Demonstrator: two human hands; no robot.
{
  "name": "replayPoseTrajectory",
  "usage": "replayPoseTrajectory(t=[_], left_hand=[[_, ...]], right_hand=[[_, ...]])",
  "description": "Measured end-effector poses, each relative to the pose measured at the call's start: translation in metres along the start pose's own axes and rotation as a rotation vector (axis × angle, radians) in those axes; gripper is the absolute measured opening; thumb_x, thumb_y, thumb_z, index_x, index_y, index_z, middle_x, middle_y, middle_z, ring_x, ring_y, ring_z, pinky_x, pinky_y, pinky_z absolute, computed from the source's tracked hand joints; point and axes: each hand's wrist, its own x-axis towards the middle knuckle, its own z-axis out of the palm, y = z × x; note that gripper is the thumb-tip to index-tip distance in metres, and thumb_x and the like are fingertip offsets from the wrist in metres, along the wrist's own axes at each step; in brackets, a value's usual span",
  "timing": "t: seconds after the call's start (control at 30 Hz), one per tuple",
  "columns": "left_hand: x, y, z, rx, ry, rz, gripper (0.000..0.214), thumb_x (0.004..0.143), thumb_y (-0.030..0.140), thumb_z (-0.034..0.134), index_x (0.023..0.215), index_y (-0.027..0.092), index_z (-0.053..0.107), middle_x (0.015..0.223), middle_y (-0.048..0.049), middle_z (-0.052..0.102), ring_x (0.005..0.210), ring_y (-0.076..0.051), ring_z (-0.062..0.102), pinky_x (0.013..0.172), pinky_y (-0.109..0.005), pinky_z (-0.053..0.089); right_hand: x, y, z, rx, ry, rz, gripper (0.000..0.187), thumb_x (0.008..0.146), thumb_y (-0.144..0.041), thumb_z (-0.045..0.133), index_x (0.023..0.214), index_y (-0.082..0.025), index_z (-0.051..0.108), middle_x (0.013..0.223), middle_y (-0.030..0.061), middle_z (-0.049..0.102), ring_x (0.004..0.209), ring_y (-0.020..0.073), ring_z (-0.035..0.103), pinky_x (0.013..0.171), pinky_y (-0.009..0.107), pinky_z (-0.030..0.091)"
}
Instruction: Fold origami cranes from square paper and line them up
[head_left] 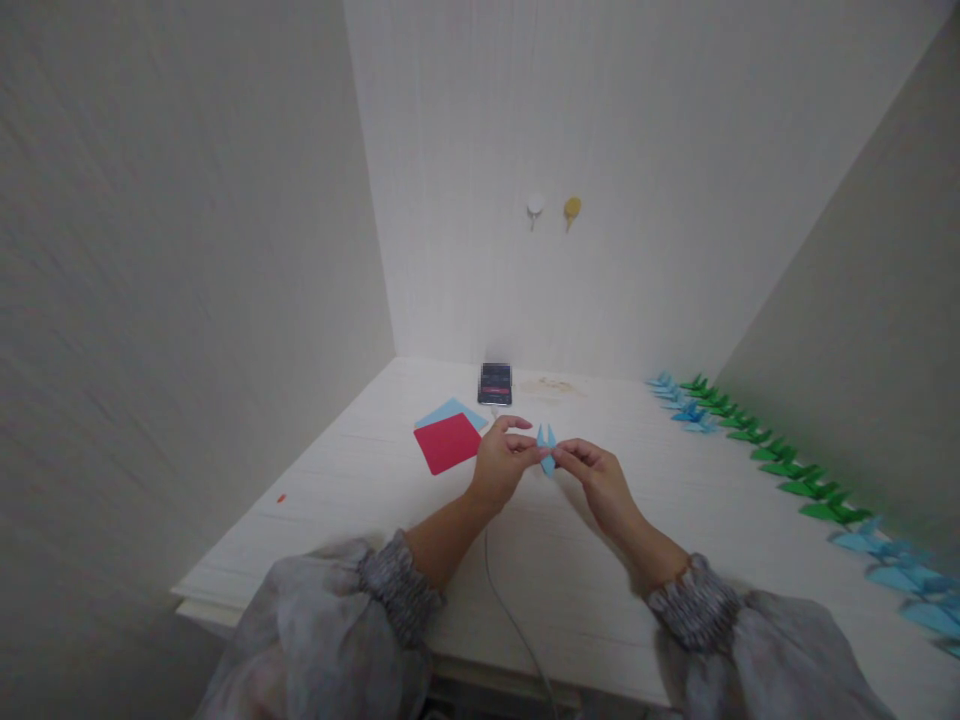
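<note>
A small folded light-blue paper (547, 462), with two narrow points sticking up, is held between both hands above the white table. My left hand (504, 460) pinches its left side between thumb and fingers, the index finger stretched out above. From the other side, the thumb and fingertips of my right hand (598, 474) grip its right edge. Left of my left hand lie a red paper sheet (448, 443) and, partly under it, a light-blue sheet (451, 408).
A phone (495, 384) stands behind my hands, its cable (504, 603) running to the table's front edge. Rows of green folded paper cranes (780, 468) and blue ones (900, 577) line the right side. Two hooks (572, 208) are on the back wall. An orange scrap (281, 498) lies left.
</note>
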Motion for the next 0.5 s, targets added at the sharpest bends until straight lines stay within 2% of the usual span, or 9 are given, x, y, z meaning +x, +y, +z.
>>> replayPoseTrajectory(t=[0.3,0.4,0.5], left_hand=[[-0.0019,0.0011,0.0016,-0.054,-0.021,0.006,0.045,0.052,0.021,0.070,0.086,0.017,0.040,0.057,0.0036,0.058,0.047,-0.007,0.050,0.049,-0.018,0.037],[-0.0025,0.0035,0.0026,-0.126,-0.076,-0.010,0.043,0.055,0.024,0.069,0.089,0.016,0.044,0.064,0.0010,0.059,0.055,-0.008,0.054,0.056,-0.022,0.042],[-0.0033,0.0050,0.0039,-0.208,-0.135,-0.023,0.030,0.062,0.030,0.063,0.083,0.012,0.053,0.071,-0.0035,0.060,0.066,-0.012,0.056,0.067,-0.028,0.044]], right_hand=[[-0.0015,0.0028,-0.0013,0.008,-0.013,-0.047,0.012,0.066,-0.029,0.060,0.062,-0.018,0.060,0.061,-0.0004,0.057,0.060,0.0131,0.049,0.061,0.025,0.038],[-0.0020,0.0000,-0.0025,0.070,-0.010,-0.054,0.010,0.066,-0.028,0.060,0.064,-0.019,0.060,0.063,-0.0003,0.057,0.063,0.0137,0.050,0.065,0.026,0.038],[-0.0021,-0.0016,-0.0046,0.190,-0.061,-0.031,0.008,0.067,-0.027,0.059,0.065,-0.019,0.060,0.066,0.0003,0.058,0.066,0.0144,0.051,0.070,0.028,0.038]])
